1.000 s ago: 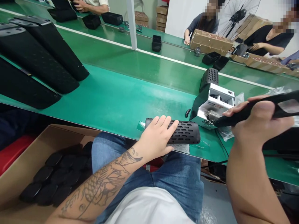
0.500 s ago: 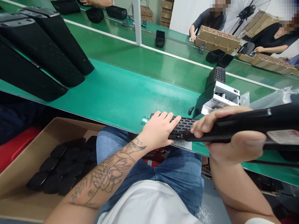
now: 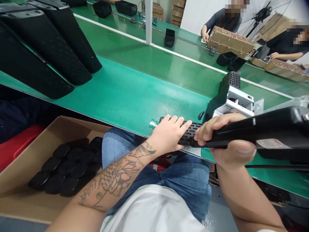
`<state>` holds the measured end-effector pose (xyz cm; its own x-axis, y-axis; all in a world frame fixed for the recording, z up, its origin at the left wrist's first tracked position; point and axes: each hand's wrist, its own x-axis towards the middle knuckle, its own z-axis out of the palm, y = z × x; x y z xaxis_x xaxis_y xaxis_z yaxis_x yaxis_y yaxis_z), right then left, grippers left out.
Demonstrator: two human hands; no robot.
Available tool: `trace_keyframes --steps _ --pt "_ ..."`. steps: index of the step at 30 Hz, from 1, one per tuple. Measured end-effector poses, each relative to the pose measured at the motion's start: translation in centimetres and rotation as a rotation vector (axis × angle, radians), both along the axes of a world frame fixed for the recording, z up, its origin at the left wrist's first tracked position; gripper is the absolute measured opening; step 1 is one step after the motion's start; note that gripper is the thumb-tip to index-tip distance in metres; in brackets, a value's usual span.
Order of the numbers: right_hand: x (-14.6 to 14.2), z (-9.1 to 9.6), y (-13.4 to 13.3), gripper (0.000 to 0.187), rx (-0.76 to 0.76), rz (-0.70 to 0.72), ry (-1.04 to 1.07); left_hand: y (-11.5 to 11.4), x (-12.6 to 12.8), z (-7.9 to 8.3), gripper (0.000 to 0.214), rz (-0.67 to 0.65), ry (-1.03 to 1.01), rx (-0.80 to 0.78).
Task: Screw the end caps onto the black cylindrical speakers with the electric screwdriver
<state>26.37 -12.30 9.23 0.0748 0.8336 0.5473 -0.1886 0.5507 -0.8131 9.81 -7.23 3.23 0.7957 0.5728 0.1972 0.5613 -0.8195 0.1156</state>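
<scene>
My left hand point(image 3: 169, 133) lies over a black cover with slotted holes point(image 3: 190, 129), pressing it on the green bench at the near edge. Its fingers reach across the top of the cover, with the thumb on the near side. In my right hand point(image 3: 227, 141) is a black power screwdriver point(image 3: 270, 127), held sideways with its tip pointing left at the cover's right end. My fingers hide exactly where the tip touches. Behind the right hand stands a white metal box unit point(image 3: 241, 100) with a black perforated end. A small black part point(image 3: 201, 115) lies beside it.
Three tall black housings point(image 3: 72, 48) lean at the left of the green bench point(image 3: 135, 96). Below, a cardboard box point(image 3: 29, 164) holds several black rounded pieces point(image 3: 69, 169). Across the bench, two people work near cardboard cartons point(image 3: 231, 40). A grey post point(image 3: 149, 22) rises mid-bench.
The view has shifted slightly. The screwdriver has moved a little left and its tip end sits nearer my left hand. My left hand stays on the cover.
</scene>
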Motion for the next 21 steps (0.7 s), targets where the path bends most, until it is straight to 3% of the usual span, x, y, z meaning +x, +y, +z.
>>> trace_keyframes --steps 5,12,17,19,21 --pt "-0.3 0.0 -0.2 0.039 -0.062 0.026 0.004 0.0 -0.1 0.0 0.091 -0.001 -0.004 0.003" --pt "-0.4 -0.3 0.1 0.037 -0.019 0.04 0.023 0.0 -0.1 0.1 0.091 0.001 0.006 0.002" --pt "0.9 1.0 -0.8 0.051 -0.074 -0.074 0.018 0.1 0.1 0.2 0.092 -0.017 0.024 -0.002" --pt "2.8 2.0 -1.0 0.054 -0.062 -0.155 0.006 0.0 0.2 0.1 0.091 -0.017 0.03 0.005" --pt "5.3 2.9 -0.5 0.045 -0.017 -0.306 0.021 -0.1 0.4 -0.1 0.091 -0.015 0.032 0.012"
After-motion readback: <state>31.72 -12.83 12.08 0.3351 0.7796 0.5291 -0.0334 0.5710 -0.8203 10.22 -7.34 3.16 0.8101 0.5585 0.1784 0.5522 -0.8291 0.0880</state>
